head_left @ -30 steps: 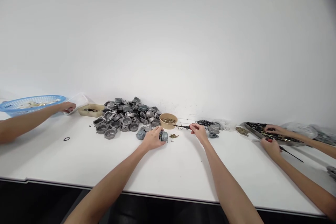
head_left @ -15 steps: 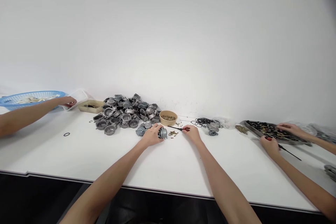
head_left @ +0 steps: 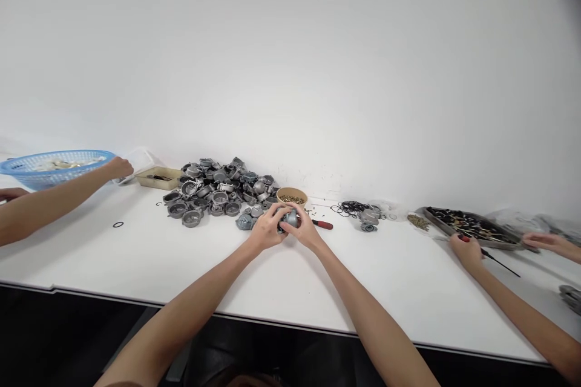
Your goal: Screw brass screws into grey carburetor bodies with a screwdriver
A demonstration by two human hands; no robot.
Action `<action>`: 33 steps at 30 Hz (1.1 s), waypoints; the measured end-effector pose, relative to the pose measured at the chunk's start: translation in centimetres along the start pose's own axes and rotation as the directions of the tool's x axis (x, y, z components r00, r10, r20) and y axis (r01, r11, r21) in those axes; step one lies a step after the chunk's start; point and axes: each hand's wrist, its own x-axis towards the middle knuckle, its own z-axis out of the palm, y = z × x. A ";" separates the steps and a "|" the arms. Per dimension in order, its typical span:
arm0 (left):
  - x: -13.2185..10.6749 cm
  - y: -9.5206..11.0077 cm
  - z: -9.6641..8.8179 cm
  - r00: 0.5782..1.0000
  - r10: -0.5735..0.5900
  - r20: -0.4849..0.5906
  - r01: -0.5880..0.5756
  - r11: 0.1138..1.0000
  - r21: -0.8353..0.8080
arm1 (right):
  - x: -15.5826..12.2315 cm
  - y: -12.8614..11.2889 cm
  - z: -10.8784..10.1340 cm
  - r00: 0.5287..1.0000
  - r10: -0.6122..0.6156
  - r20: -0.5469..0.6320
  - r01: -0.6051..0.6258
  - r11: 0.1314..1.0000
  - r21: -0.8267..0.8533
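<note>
Above the white table my left hand (head_left: 267, 231) and my right hand (head_left: 304, 228) are both closed around one grey metal carburetor (head_left: 287, 219). The fingers cover much of it. A screwdriver with a red handle (head_left: 323, 225) lies just behind my right hand, its shaft hidden by the fingers. Beyond my hands stands a brown paper bowl (head_left: 292, 192) with small brass parts in it. A few loose brass pieces (head_left: 315, 213) lie beside the bowl. Close to my left hand, more grey carburetor parts (head_left: 245, 221) rest on the table.
A heap of grey castings (head_left: 218, 190) is behind left, near a shallow tray (head_left: 158, 178) and a blue basket (head_left: 59, 180). Black rings (head_left: 350, 208) and another carburetor (head_left: 369, 218) lie right. Co-workers' arms reach in from both sides, one hand (head_left: 465, 249) holding a screwdriver.
My right hand has let go of the screwdriver, now on the table, and moved left onto the carburetor. The right-hand co-worker's far hand has drawn back from the dark tray.
</note>
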 end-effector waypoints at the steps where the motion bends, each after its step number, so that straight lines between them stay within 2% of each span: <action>1: 0.1 0.3 0.1 1.000 0.011 0.010 -0.011 1.000 -0.006 | 0.1 -0.3 -0.2 1.000 -0.002 -0.002 0.002 1.000 -0.009; 4: 0.3 1.2 0.5 0.999 -0.037 0.036 0.038 0.999 -0.034 | 0.6 -1.1 -2.2 0.999 0.034 -0.022 -0.036 0.996 -0.079; 7: 0.3 1.2 0.8 0.989 -0.126 0.079 0.130 0.990 -0.048 | 0.8 -1.8 -5.8 0.994 0.043 -0.100 -0.069 0.959 -0.275; 9: 0.1 0.8 0.8 0.975 -0.135 0.175 0.144 0.989 -0.035 | 0.4 -2.1 -8.6 0.984 0.033 -0.177 -0.109 0.891 -0.441; 11: -0.3 0.1 0.7 0.943 -0.121 0.311 0.139 0.990 -0.037 | -0.4 -2.2 -11.5 0.970 0.034 -0.240 -0.167 0.813 -0.558; 14: -0.8 -0.5 0.8 0.882 -0.108 0.459 0.156 0.985 -0.068 | -1.8 -1.8 -15.3 0.936 0.133 -0.327 -0.318 0.718 -0.619; 18: -1.1 -0.4 1.7 0.878 -0.144 0.457 0.194 0.979 -0.064 | -3.3 -0.5 -18.9 0.875 0.299 -0.380 -0.480 0.636 -0.604; 21: -1.3 -0.3 2.4 0.874 -0.181 0.451 0.224 0.973 -0.044 | -4.3 0.9 -20.8 0.814 0.405 -0.415 -0.580 0.600 -0.551; 26: -1.3 -0.3 2.5 0.875 -0.118 0.469 0.191 0.975 -0.110 | -5.8 3.3 -23.2 0.700 0.520 -0.489 -0.714 0.510 -0.480; 30: -1.1 0.3 1.7 0.896 -0.015 0.444 0.121 0.970 -0.210 | -6.0 4.8 -24.0 0.635 0.566 -0.526 -0.773 0.464 -0.433; 33: -1.0 1.0 1.6 0.886 0.024 0.463 0.096 0.967 -0.235 | -5.9 5.5 -23.9 0.611 0.582 -0.536 -0.791 0.449 -0.415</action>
